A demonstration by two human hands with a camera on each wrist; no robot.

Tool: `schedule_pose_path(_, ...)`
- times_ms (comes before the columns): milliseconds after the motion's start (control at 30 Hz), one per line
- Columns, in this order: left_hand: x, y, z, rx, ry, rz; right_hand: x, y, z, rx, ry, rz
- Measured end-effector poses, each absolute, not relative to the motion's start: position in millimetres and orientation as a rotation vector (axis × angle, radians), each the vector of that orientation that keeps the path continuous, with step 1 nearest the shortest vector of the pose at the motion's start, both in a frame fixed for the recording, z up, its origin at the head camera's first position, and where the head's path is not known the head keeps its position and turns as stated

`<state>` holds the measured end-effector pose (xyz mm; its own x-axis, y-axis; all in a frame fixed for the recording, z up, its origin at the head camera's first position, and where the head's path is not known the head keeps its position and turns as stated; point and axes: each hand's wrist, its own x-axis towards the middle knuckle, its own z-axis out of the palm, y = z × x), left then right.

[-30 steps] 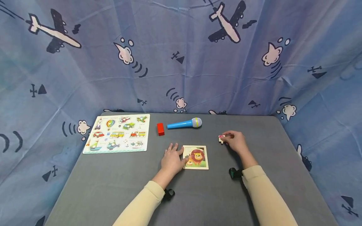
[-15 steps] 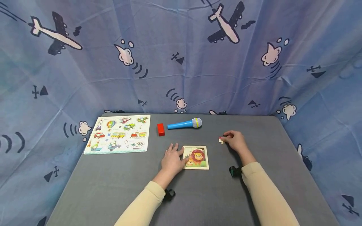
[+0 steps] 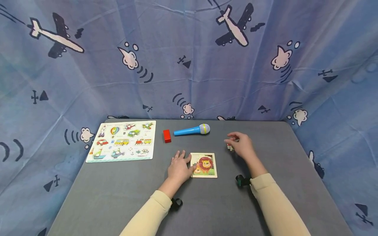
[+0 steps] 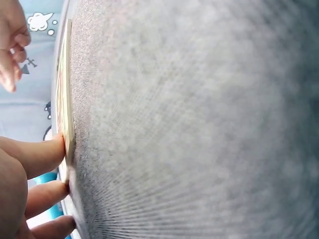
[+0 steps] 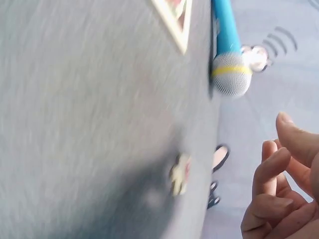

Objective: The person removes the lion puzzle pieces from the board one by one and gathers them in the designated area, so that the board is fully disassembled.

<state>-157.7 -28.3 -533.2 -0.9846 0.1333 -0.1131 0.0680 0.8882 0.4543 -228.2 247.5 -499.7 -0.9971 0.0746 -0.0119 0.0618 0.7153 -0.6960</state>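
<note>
Sleeves [image 3: 147,211]: cream, reaching in from the bottom of my head view.
Left hand [image 3: 178,168]: below centre, fingers spread, gripping nothing; its thumb rests against the lion puzzle [image 3: 206,165].
Puzzle's lie: flat on the tabletop [image 3: 212,209], below centre; only my left wrist view gives its thin pale edge [image 4: 70,114] side-on.
Right hand [image 3: 242,146]: right of centre, loosely curled, holding nothing I can see.
Loose piece [image 5: 180,174]: on the tabletop, right of the puzzle and apart from it; the head view half hides it behind fingers, while my right wrist view shows clear space between.
Change: fingertips met the piece half a second ago and have since lifted, so I judge it released, outside the puzzle.
Far row: picture board [image 3: 121,141] at left, red block [image 3: 167,136], blue microphone [image 3: 189,131] near centre.
Backdrop: airplane-print cloth [image 3: 165,42] across the top.
</note>
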Motion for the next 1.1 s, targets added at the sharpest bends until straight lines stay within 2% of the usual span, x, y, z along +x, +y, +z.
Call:
schedule_pose_path(400, -157.8, -33.6, -531.8, 0.144, 2.930, 0.685, -205.9, 199.8, -498.5, 0.033, -2.860, 1.336)
schedule_pose_path(1100, -158.6, -27.1, -534.8, 0.176, 2.928, 0.637, -188.3, 158.8, -521.1, 0.195, -3.056, 1.315)
